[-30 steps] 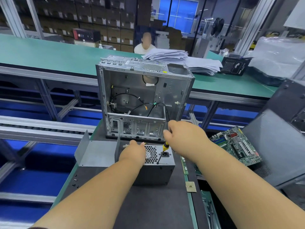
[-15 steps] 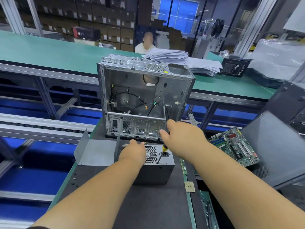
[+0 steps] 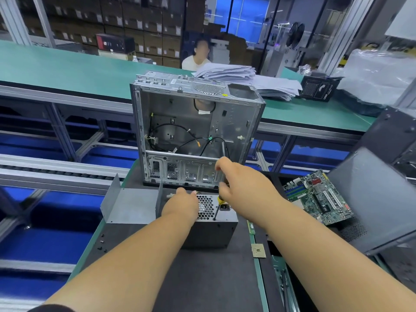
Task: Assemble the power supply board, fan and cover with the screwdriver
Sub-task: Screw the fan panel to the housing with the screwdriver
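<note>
A computer assembly factory floor: long green workbenches [image 3: 67, 70] on aluminium frames, a roller conveyor [image 3: 56, 170] at left, stacked cartons [image 3: 144, 34] along the top, an open computer case [image 3: 193, 136] at centre

Green workbench [image 3: 67, 70], stacked boxes [image 3: 144, 25], blue window [image 3: 240, 16]

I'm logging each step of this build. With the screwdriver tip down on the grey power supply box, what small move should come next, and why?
Probably turn the yellow-handled screwdriver to drive the screw. The right hand grips its handle, its tip sits on the top face of the grey metal power supply box beside the honeycomb grille, and the left hand rests on the box, steadying it.
</note>
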Demonstrator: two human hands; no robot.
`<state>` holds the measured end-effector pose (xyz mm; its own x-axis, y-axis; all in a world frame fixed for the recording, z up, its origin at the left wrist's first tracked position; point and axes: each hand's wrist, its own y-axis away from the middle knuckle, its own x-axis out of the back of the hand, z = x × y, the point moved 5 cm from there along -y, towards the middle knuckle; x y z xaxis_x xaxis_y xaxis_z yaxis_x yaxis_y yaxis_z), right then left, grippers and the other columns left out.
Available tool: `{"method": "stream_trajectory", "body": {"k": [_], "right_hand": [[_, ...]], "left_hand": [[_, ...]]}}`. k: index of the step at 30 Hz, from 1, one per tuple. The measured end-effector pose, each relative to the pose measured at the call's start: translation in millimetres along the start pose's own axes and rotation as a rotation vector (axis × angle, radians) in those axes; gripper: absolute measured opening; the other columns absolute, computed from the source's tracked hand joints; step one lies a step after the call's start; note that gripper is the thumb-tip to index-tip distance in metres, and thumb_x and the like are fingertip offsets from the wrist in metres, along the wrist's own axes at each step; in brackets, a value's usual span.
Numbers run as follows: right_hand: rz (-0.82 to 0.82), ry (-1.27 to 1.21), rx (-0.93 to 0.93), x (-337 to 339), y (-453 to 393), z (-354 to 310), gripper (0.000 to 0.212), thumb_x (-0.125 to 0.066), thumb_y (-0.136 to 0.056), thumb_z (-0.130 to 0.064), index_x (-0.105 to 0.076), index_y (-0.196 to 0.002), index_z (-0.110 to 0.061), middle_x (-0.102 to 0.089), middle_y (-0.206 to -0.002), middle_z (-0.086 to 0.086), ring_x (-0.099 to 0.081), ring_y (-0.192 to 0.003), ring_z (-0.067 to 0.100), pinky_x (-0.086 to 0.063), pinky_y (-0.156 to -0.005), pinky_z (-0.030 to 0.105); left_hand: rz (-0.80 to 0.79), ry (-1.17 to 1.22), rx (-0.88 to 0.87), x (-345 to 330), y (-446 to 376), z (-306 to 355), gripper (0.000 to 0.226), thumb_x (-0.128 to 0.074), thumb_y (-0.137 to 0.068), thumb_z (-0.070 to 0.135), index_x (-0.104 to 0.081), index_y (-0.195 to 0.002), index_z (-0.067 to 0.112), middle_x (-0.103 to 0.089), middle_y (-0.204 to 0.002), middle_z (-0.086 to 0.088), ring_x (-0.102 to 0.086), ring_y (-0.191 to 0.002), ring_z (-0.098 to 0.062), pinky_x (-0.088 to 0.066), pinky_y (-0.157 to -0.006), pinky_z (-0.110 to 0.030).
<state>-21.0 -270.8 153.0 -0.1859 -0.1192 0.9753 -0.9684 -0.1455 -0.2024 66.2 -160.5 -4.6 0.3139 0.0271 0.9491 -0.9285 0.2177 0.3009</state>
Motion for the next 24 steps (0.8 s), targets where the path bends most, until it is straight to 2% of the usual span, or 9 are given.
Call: {"method": "stream_trajectory", "body": {"k": [4,6,8,11,13,15,17,21,24], "right_hand": [[0.025,0.236,-0.137,-2,4,8,0.04,-0.035,-0.098,-0.059,-0.045,-0.084,-0.023,-0.044,-0.059,-0.007,-0.047,-0.059,0.018,-0.024,-0.044,0.027],[0.032,0.194,-0.166,-4,5,11,0.04,-0.032,-0.099,-0.057,-0.042,-0.081,-0.023,-0.045,-0.06,-0.007,-0.046,-0.059,0.017,-0.024,-0.046,0.027],[0.014,0.05,-0.127,-4,5,8,0.026,-0.036,-0.098,-0.044,-0.045,-0.09,-0.021,-0.051,-0.071,-0.005,-0.049,-0.064,0.018,-0.03,-0.049,0.029],[-0.006,-0.06,-0.029,0,3,1,0.018,-0.044,-0.096,-0.031,-0.049,-0.111,-0.021,-0.056,-0.089,-0.002,-0.053,-0.076,0.019,-0.043,-0.058,0.034],[0.017,0.033,-0.007,0,4,-1,0.021,-0.045,-0.099,-0.04,-0.048,-0.112,-0.023,-0.055,-0.074,-0.005,-0.054,-0.07,0.02,-0.044,-0.055,0.033],[0.03,0.17,-0.068,-3,6,2,0.032,-0.037,-0.1,-0.053,-0.05,-0.091,-0.024,-0.048,-0.062,-0.006,-0.053,-0.064,0.02,-0.035,-0.048,0.029],[0.037,0.178,-0.113,-6,6,5,0.038,-0.033,-0.1,-0.054,-0.047,-0.081,-0.024,-0.048,-0.062,-0.006,-0.05,-0.061,0.018,-0.029,-0.047,0.028],[-0.002,-0.057,-0.06,-5,5,0,0.013,-0.044,-0.094,-0.031,-0.046,-0.103,-0.021,-0.055,-0.084,-0.003,-0.051,-0.07,0.018,-0.042,-0.055,0.034],[0.055,0.044,-0.05,-2,6,1,0.018,-0.046,-0.099,-0.042,-0.047,-0.103,-0.025,-0.05,-0.065,-0.008,-0.047,-0.06,0.012,-0.039,-0.05,0.031]], "left_hand": [[0.022,0.079,0.075,2,1,-2,0.046,-0.038,-0.103,0.021,-0.026,-0.146,0.013,-0.051,-0.116,-0.013,-0.06,-0.103,-0.032,-0.048,-0.077,-0.041],[0.026,0.057,0.046,2,2,1,0.064,-0.045,-0.097,0.007,-0.017,-0.153,0.016,-0.038,-0.133,-0.014,-0.059,-0.104,-0.03,-0.052,-0.08,-0.04],[0.036,0.048,0.035,2,3,0,0.081,-0.05,-0.09,-0.003,-0.009,-0.155,0.022,-0.029,-0.138,-0.016,-0.059,-0.101,-0.028,-0.053,-0.078,-0.037],[0.031,0.005,0.02,2,2,0,0.084,-0.05,-0.088,-0.005,-0.009,-0.155,0.024,-0.028,-0.138,-0.015,-0.059,-0.1,-0.027,-0.052,-0.073,-0.036],[0.018,0.006,0.011,0,0,0,0.079,-0.049,-0.09,-0.003,-0.011,-0.155,0.023,-0.03,-0.137,-0.014,-0.058,-0.103,-0.028,-0.051,-0.074,-0.035],[0.011,0.077,0.054,-1,-2,-3,0.067,-0.045,-0.096,0.002,-0.016,-0.154,0.019,-0.034,-0.136,-0.012,-0.057,-0.107,-0.029,-0.052,-0.078,-0.037],[0.015,0.086,0.064,0,-2,-3,0.065,-0.045,-0.096,0.003,-0.017,-0.153,0.019,-0.035,-0.136,-0.012,-0.057,-0.106,-0.029,-0.052,-0.078,-0.037],[0.037,0.002,-0.005,0,-2,-1,0.082,-0.05,-0.089,-0.003,-0.011,-0.155,0.024,-0.03,-0.134,-0.013,-0.058,-0.096,-0.027,-0.048,-0.066,-0.034],[0.026,0.022,0.01,-2,-3,-1,0.077,-0.049,-0.09,-0.002,-0.013,-0.155,0.022,-0.032,-0.134,-0.013,-0.058,-0.099,-0.028,-0.05,-0.07,-0.035]]}}
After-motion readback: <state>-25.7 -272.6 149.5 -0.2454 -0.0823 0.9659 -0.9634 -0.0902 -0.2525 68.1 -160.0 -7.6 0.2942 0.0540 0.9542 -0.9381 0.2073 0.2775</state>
